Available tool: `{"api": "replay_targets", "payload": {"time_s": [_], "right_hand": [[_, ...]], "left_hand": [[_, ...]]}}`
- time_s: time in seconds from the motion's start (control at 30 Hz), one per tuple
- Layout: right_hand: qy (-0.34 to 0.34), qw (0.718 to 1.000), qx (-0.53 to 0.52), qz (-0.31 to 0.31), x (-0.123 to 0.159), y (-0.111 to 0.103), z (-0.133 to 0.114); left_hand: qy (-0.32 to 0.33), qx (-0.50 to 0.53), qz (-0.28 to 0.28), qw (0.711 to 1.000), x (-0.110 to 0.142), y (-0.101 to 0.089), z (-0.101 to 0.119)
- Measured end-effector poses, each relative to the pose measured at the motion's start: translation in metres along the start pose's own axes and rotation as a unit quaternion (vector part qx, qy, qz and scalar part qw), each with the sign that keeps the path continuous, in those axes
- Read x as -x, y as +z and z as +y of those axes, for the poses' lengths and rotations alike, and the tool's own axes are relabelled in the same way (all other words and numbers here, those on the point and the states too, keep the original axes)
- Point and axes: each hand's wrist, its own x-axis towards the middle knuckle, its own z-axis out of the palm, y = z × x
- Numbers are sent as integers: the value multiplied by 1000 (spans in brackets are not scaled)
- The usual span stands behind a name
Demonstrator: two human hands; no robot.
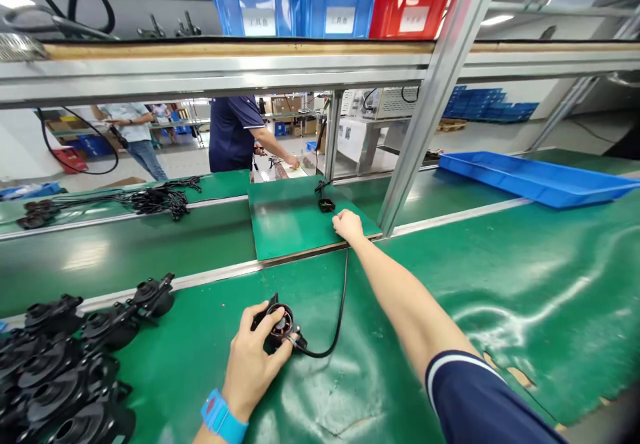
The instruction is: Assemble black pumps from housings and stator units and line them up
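Observation:
A round black motor housing (pixel 281 324), with copper-coloured parts showing inside, is held by my left hand (pixel 257 347) just above the green work mat. From its side a black cable (pixel 340 324) curves right and up to my right hand (pixel 349 225). That hand is closed on the cable over the raised green board (pixel 295 224); its fingertips are partly hidden. Just beyond the fingers lies a small black part (pixel 327 205) with thin wires on top. Many similar black housings (pixel 70 371) are heaped on the mat at left.
Bundled black cables (pixel 160 199) lie on the far bench strip at left. A metal post (pixel 425 104) rises right of the board. A long blue tray (pixel 535 181) sits at right. Blue and red bins (pixel 413 14) stand on the overhead shelf. A co-worker (pixel 235 134) stands opposite.

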Motion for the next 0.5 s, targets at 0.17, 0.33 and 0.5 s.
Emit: {"api": "replay_targets", "payload": {"time_s": [0.17, 0.33, 0.5], "right_hand": [[-32, 992, -89, 80, 32, -72, 59], [-43, 983, -133, 117, 120, -155, 148], [-9, 991, -105, 81, 206, -186, 212]], "left_hand": [[-27, 25, -3, 999, -3, 1, -3], [-45, 46, -8, 998, -3, 2, -6], [-41, 48, -1, 998, -2, 8, -4]]}}
